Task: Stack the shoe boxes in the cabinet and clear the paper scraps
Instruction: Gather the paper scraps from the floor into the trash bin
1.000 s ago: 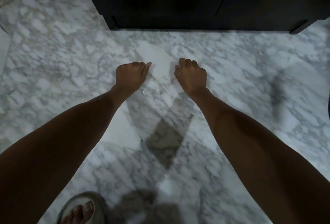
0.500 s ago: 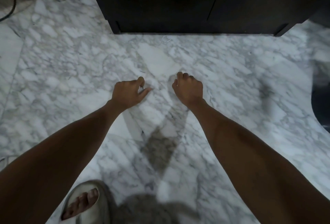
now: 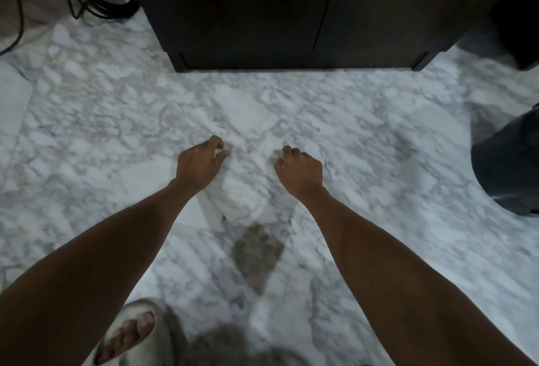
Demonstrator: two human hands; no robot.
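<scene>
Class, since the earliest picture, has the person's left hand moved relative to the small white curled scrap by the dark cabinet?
Yes. The left hand has drawn back toward the person, away from the small white curled scrap beside the dark cabinet.

Both hands, left hand (image 3: 199, 162) and right hand (image 3: 300, 171), hover curled above marble floor (image 3: 364, 138)

A single head-worn, wide-angle view looks forward and steeply down from standing height onto a marble floor (image 3: 364, 138). Both forearms reach in from the bottom corners, with the left hand (image 3: 198, 164) and right hand (image 3: 300, 171) near the centre of the frame. A sandalled foot (image 3: 131, 333) sits close at the bottom edge. The base of a dark cabinet (image 3: 291, 15) fills the top, farther off. Edges curve slightly from lens distortion. No second view overlaps it.
</scene>
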